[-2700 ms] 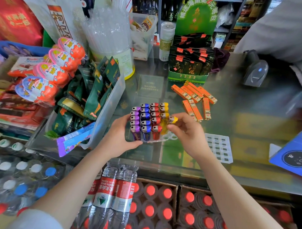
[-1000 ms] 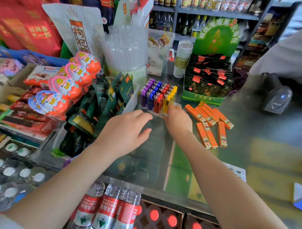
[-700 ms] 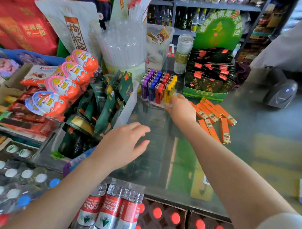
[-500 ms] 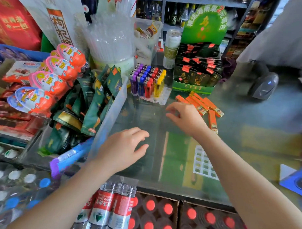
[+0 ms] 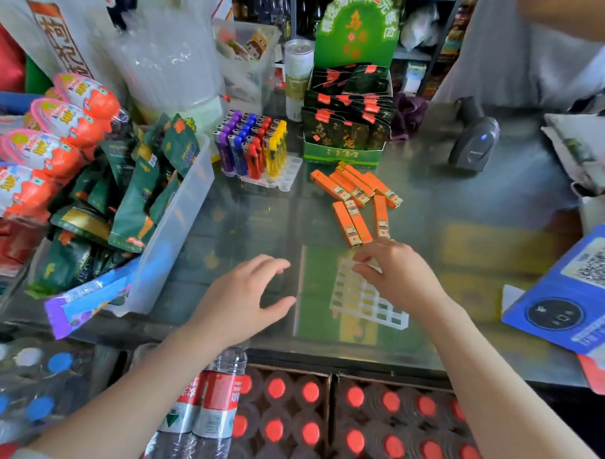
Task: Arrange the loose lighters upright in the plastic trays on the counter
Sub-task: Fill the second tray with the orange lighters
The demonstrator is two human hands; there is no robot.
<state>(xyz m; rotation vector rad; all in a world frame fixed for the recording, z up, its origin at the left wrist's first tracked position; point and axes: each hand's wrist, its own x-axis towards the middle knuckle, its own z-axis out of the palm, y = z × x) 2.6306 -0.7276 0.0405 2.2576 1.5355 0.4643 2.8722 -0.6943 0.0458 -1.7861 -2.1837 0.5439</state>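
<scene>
Head view: both hands hover over the glass counter (image 5: 467, 187) with fingers loosely spread, grasping nothing, the left hand (image 5: 244, 296) beside and the right hand (image 5: 395, 270) above an empty white tray (image 5: 370, 300) (orange lighters (image 5: 355, 200) lie flat just beyond, coloured lighters (image 5: 251, 145) stand in the far tray (image 5: 282, 177)).

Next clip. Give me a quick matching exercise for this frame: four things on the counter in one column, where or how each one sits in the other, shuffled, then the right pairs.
Things
1. filled lighter tray
2. orange lighters
3. empty tray
4. left hand

States
A. lying flat and loose on the glass
B. open, fingers spread, holding nothing
C. under the right hand
D. at the back, beside the green display box

Pairs: 1-D, 2-A, 3-C, 4-B
</scene>
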